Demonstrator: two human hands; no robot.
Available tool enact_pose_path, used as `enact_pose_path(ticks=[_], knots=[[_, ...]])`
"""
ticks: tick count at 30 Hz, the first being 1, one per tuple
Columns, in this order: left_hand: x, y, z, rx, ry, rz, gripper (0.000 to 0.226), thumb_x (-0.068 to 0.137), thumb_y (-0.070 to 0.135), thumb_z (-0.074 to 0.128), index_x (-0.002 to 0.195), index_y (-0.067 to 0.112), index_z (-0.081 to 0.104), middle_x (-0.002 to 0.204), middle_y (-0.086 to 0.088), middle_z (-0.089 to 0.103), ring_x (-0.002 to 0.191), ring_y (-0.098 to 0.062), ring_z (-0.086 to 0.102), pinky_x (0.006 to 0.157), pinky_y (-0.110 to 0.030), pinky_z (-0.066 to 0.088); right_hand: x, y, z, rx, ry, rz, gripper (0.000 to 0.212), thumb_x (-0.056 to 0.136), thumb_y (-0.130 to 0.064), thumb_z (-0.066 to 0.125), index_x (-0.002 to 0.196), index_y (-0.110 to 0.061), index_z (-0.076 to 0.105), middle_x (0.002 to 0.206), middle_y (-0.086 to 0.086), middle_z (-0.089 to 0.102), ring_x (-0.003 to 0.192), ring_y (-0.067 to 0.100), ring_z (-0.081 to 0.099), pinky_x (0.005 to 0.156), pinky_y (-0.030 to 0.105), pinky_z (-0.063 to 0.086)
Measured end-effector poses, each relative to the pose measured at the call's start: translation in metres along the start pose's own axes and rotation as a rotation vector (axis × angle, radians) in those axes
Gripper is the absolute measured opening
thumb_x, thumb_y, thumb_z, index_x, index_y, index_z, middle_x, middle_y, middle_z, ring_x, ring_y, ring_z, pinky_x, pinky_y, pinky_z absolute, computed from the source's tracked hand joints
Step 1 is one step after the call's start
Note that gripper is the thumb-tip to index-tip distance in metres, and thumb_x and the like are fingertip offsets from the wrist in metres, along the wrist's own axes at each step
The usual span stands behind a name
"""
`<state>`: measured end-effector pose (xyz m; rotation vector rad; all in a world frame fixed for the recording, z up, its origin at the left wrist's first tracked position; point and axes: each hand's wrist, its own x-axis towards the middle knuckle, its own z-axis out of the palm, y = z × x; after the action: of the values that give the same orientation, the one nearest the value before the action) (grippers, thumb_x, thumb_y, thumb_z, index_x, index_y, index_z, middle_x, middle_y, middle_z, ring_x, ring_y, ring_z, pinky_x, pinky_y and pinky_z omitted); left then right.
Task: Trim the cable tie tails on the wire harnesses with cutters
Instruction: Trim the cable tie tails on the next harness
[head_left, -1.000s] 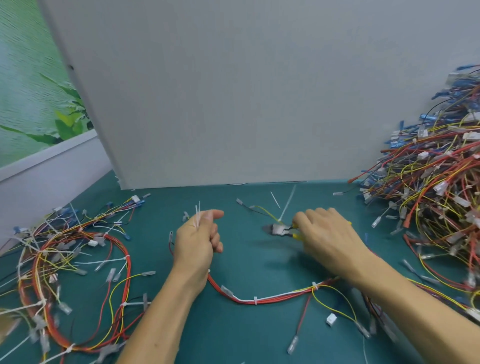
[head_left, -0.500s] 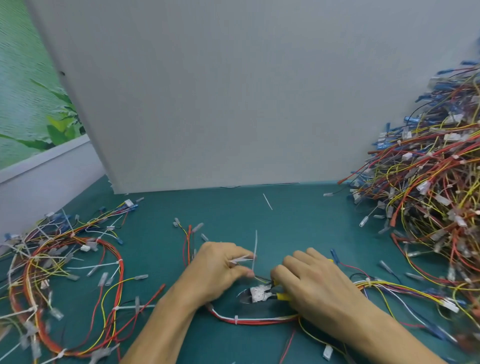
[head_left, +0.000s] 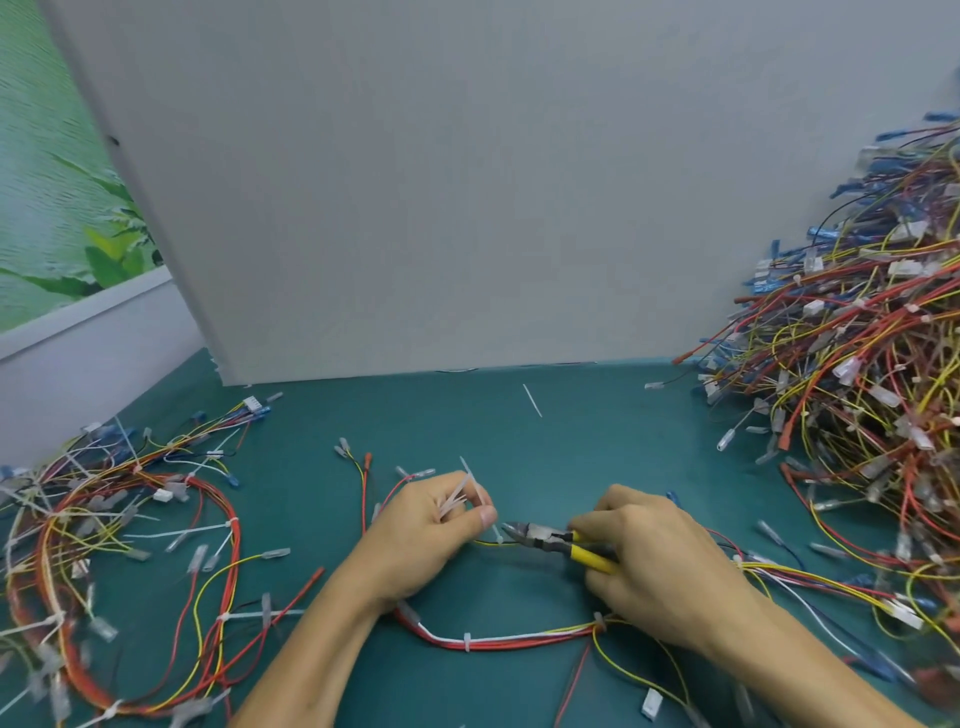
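Note:
A wire harness (head_left: 498, 640) of red, white and yellow wires lies on the green mat in front of me. My left hand (head_left: 431, 530) pinches a thin yellow-black branch of it and also holds several white cut tie tails (head_left: 462, 496) between its fingers. My right hand (head_left: 649, 561) grips the yellow-handled cutters (head_left: 550, 538). Their jaws point left at a small white cable tie (head_left: 498, 535) on that branch, right beside my left thumb.
A big heap of harnesses (head_left: 852, 374) fills the right side. A smaller pile of harnesses with long white tie tails (head_left: 119, 530) lies at the left. A grey board (head_left: 467, 182) stands upright behind the mat. One loose tie tail (head_left: 532, 400) lies near the board.
The cutters came from the far middle of the mat toward me. My left hand dropped to the harness branch, and the cutter jaws now sit at its tie.

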<state>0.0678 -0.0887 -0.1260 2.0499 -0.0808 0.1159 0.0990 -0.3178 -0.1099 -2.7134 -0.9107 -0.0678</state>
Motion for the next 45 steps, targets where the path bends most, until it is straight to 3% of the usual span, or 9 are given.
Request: enact_pose_path(ticks=[9,19,23,26,33,45], knots=[[-0.001,-0.001,0.000,-0.072,0.008,0.007,0.019,0.090,0.012,0.064,0.072,0.018,0.060,0.054,-0.010,0.032,0.055,-0.019,0.031,0.051,-0.028,0.026,0.000,-0.005,0.001,-0.086,-0.009,0.039,0.015,0.089,-0.038,0.049,0.084,-0.024,0.051,0.096,-0.005,0.042,0.092,0.022,0.052,0.065,0.031,0.036],[0.000,-0.002,0.001,-0.099,-0.009,0.027,0.010,0.082,0.024,0.065,0.073,0.020,0.063,0.052,-0.004,0.030,0.054,-0.018,0.029,0.049,-0.025,0.025,0.000,-0.013,0.001,-0.208,-0.003,0.020,0.013,0.086,-0.028,0.048,0.096,-0.025,0.056,0.102,-0.003,0.044,0.099,0.024,0.049,0.066,0.031,0.027],[0.001,-0.004,0.000,-0.113,-0.015,0.024,0.013,0.086,0.018,0.067,0.074,0.020,0.064,0.053,-0.007,0.030,0.054,-0.018,0.029,0.047,-0.022,0.026,0.000,-0.014,0.001,-0.220,0.017,0.017,0.014,0.086,-0.026,0.048,0.096,-0.024,0.057,0.101,-0.002,0.046,0.097,0.025,0.050,0.065,0.032,0.028],[0.002,-0.003,0.000,-0.109,-0.008,0.024,0.010,0.082,0.025,0.068,0.073,0.022,0.064,0.055,-0.010,0.030,0.055,-0.019,0.029,0.048,-0.023,0.027,0.000,-0.013,0.003,-0.246,0.032,0.011,0.015,0.086,-0.027,0.047,0.098,-0.024,0.057,0.102,-0.003,0.045,0.098,0.024,0.049,0.065,0.032,0.027],[0.001,-0.003,0.000,-0.107,-0.017,0.019,0.017,0.088,0.014,0.067,0.073,0.020,0.064,0.057,-0.011,0.031,0.056,-0.020,0.029,0.050,-0.026,0.025,0.001,-0.014,0.005,-0.221,0.065,0.010,0.008,0.084,-0.027,0.047,0.090,-0.025,0.051,0.101,-0.004,0.045,0.097,0.024,0.047,0.066,0.032,0.024],[0.002,-0.003,0.000,-0.122,-0.015,0.015,0.016,0.087,0.012,0.067,0.073,0.018,0.064,0.056,-0.012,0.030,0.055,-0.020,0.028,0.048,-0.023,0.026,0.000,-0.016,0.005,-0.304,0.068,0.004,0.012,0.091,-0.025,0.048,0.100,-0.022,0.054,0.101,-0.002,0.045,0.096,0.027,0.053,0.061,0.033,0.027]])
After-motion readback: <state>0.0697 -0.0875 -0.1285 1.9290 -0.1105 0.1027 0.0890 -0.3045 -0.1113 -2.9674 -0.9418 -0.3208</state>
